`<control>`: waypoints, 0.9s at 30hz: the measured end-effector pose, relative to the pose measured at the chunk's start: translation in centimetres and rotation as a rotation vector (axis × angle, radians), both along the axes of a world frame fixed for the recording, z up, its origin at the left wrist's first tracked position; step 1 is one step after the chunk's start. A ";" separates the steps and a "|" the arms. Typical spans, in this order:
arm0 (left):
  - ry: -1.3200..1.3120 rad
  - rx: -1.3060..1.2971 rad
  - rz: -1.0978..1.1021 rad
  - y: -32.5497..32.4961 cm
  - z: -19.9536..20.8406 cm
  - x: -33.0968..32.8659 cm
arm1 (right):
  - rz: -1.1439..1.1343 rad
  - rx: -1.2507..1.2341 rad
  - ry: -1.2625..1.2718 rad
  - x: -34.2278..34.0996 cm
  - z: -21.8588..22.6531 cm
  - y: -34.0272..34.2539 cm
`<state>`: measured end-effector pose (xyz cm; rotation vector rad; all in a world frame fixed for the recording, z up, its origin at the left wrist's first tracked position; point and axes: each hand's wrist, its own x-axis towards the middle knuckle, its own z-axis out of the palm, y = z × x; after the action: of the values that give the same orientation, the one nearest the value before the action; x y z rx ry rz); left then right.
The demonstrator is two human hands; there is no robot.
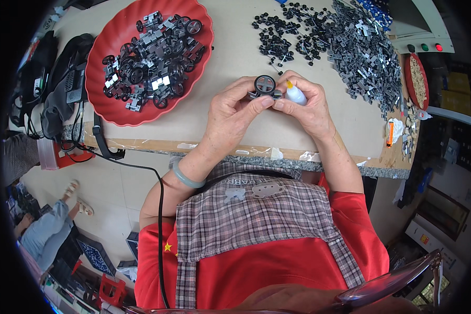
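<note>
Black wheel (265, 85), yellow-tipped white bottle (296, 96).

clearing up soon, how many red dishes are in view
2: a large scalloped dish at the left, a smaller dish at the far right; others may be hidden.

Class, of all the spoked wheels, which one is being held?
The black wheel between the left hand and right hand; the other spoked wheels lie heaped in the large red dish.

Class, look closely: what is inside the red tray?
The red tray holds a heap of grey parts with black wheels. The heap's lower layers and the tray's floor beneath are covered.
</note>
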<state>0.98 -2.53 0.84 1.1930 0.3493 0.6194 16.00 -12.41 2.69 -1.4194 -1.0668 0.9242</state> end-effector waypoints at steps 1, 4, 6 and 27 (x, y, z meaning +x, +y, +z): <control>0.023 0.014 -0.002 0.0 0.1 -0.1 | 0.000 -0.001 0.000 0.0 -0.1 0.0; 0.110 0.090 -0.035 0.2 0.1 -0.4 | -0.011 0.054 -0.032 -0.3 -0.5 -0.1; 0.100 0.048 -0.016 0.1 -0.2 -0.2 | -0.088 0.037 -0.003 -0.6 -0.3 -0.1; 0.074 0.077 0.118 -0.4 -0.2 0.1 | -0.090 -0.021 0.290 -0.4 -0.3 -0.1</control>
<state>1.04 -2.93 0.61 1.2776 0.4644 0.6972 15.65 -12.53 2.35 -1.2929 -0.7726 1.0416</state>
